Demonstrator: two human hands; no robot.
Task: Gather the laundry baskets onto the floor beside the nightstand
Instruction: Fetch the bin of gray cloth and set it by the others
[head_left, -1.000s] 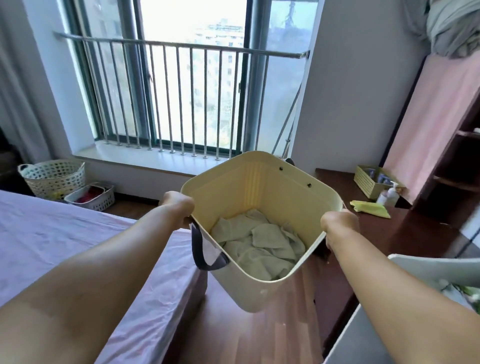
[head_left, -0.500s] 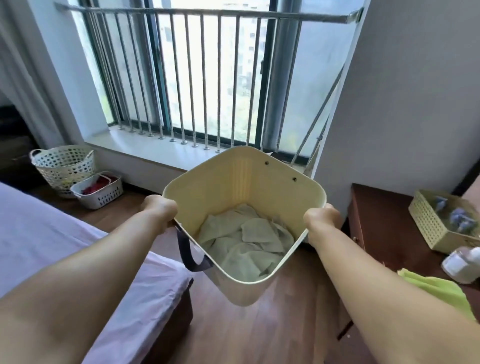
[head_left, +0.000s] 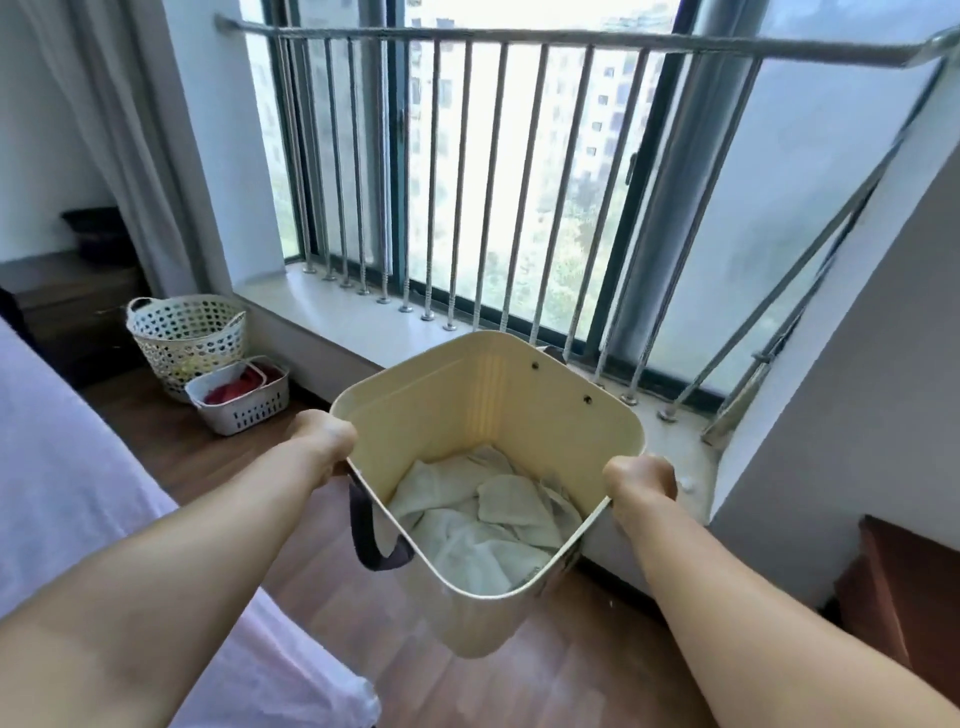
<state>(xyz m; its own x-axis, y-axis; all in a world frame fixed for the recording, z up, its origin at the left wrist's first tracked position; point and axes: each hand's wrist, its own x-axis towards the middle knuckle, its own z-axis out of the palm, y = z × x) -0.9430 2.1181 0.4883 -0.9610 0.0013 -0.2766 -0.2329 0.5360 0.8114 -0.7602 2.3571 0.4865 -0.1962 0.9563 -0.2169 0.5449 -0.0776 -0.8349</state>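
I carry a cream laundry basket (head_left: 467, 405) in the air above the wooden floor, pale cloths lying in its bottom and a dark strap handle hanging at its left side. My left hand (head_left: 324, 441) grips its left rim and my right hand (head_left: 641, 480) grips its right rim. On the floor at the far left stand a tall white perforated basket (head_left: 184, 332) and, touching its front, a small white basket (head_left: 244, 400) with red cloth inside. Both sit beside a dark wooden nightstand (head_left: 67, 306).
A bed with a lilac sheet (head_left: 67, 509) fills the left side. The window sill (head_left: 322, 317) with metal bars runs across ahead. A white wall corner (head_left: 857, 395) and a dark wooden desk (head_left: 904, 587) close in on the right. Wooden floor (head_left: 171, 452) lies between bed and sill.
The view has swung left and moved closer to the window; the desk with its yellow items has slid out to the right. The two floor baskets appear nearer. Both hands keep hold of the cream basket.
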